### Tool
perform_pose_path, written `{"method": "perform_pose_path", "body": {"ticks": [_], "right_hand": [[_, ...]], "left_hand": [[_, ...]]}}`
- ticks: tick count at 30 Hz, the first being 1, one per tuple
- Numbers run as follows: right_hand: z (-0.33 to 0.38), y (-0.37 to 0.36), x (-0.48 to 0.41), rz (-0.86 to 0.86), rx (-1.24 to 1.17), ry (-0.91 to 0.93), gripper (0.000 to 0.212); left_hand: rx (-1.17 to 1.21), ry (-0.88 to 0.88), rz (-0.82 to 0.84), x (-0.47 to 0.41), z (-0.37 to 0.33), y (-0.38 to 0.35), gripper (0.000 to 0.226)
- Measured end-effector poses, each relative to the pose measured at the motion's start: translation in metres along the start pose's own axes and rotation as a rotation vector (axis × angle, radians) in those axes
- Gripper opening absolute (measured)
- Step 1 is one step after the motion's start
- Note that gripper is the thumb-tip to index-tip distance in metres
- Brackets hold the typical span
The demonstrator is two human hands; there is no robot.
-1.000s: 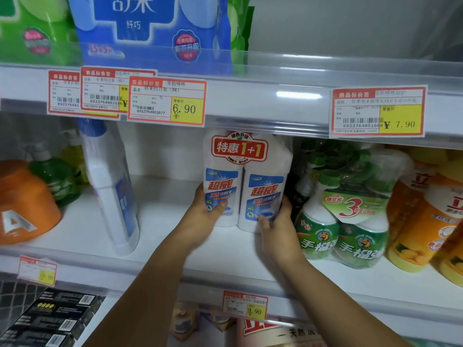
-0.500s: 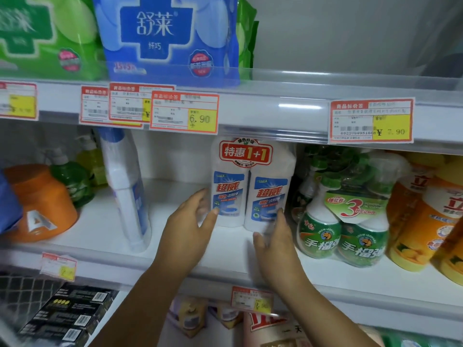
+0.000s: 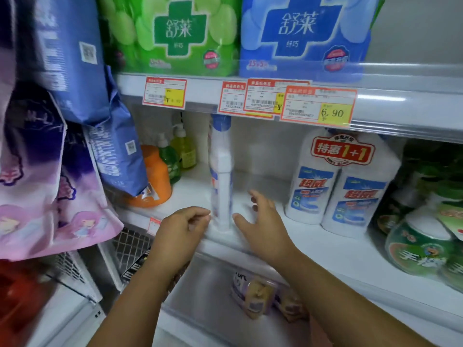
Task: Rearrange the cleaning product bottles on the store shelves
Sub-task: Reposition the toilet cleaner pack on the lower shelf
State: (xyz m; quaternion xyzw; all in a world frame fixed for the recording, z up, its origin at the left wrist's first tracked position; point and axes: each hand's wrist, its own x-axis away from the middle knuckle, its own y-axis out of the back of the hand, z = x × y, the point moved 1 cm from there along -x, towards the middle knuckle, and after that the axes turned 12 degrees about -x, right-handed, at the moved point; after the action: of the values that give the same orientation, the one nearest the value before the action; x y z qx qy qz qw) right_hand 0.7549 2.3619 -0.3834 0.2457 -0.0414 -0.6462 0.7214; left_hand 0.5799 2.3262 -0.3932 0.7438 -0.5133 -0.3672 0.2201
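Note:
A tall white bottle with a blue cap [image 3: 221,171] stands upright near the front edge of the white shelf [image 3: 313,244]. My left hand [image 3: 181,231] is just left of its base, fingers curled, holding nothing. My right hand [image 3: 260,221] is just right of the base with fingers spread, not gripping. A white twin pack of bottles with a red "1+1" label [image 3: 340,184] stands to the right, free of both hands.
Green spray bottles [image 3: 423,236] crowd the right end of the shelf. An orange jug [image 3: 152,176] and green pump bottles [image 3: 175,154] stand at the left. Blue and pink bags [image 3: 50,146] hang at far left. Tissue packs [image 3: 250,33] fill the shelf above.
Both hands let go of the twin pack and moved left to either side of the tall white bottle. The view swung left.

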Motion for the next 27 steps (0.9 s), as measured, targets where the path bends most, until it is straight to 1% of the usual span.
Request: {"method": "perform_pose_path", "body": {"ticks": [3,5,6,9,10,12,15,17,19,22,24,26,27], "right_hand": [[0.013,-0.027,-0.018,0.029,-0.082,-0.008,0.087],[0.015,-0.039,-0.027,0.000,-0.148,-0.019,0.088],[0.014,-0.044,-0.030,-0.021,-0.158,-0.022,0.082],[0.010,-0.047,-0.032,-0.073,-0.102,-0.022,0.055],[0.009,-0.044,-0.031,-0.075,-0.094,-0.024,0.048],[0.007,-0.031,-0.027,-0.047,-0.112,-0.038,0.042],[0.002,0.004,-0.011,0.038,-0.146,-0.013,0.041],[-0.001,0.033,0.008,0.106,-0.191,-0.016,0.042],[-0.009,0.064,0.028,0.138,-0.216,-0.039,0.046],[-0.025,0.104,0.054,0.095,-0.265,-0.084,0.051],[-0.036,0.126,0.068,0.018,-0.352,-0.112,0.050],[-0.044,0.143,0.080,-0.049,-0.408,-0.123,0.045],[-0.047,0.150,0.084,-0.075,-0.419,-0.121,0.043]], "left_hand": [[-0.004,0.025,-0.003,-0.004,0.016,0.004,0.014],[-0.008,0.033,-0.004,-0.005,0.022,0.006,0.017],[-0.007,0.042,-0.004,-0.005,0.023,0.007,0.018],[0.015,0.060,-0.003,-0.006,0.023,0.007,0.019],[0.016,0.064,-0.004,-0.006,0.022,0.006,0.019],[0.022,0.066,0.000,-0.007,0.019,0.003,0.021],[0.024,0.057,0.011,-0.008,0.009,-0.003,0.030],[0.023,0.045,0.011,-0.009,-0.003,-0.009,0.043],[0.049,0.023,0.035,-0.010,-0.019,-0.015,0.061],[0.127,0.019,0.145,-0.010,-0.045,-0.032,0.087],[0.122,-0.003,0.234,-0.010,-0.062,-0.045,0.096],[0.173,-0.039,0.314,-0.009,-0.076,-0.059,0.094],[0.197,-0.059,0.346,-0.007,-0.084,-0.065,0.084]]}}
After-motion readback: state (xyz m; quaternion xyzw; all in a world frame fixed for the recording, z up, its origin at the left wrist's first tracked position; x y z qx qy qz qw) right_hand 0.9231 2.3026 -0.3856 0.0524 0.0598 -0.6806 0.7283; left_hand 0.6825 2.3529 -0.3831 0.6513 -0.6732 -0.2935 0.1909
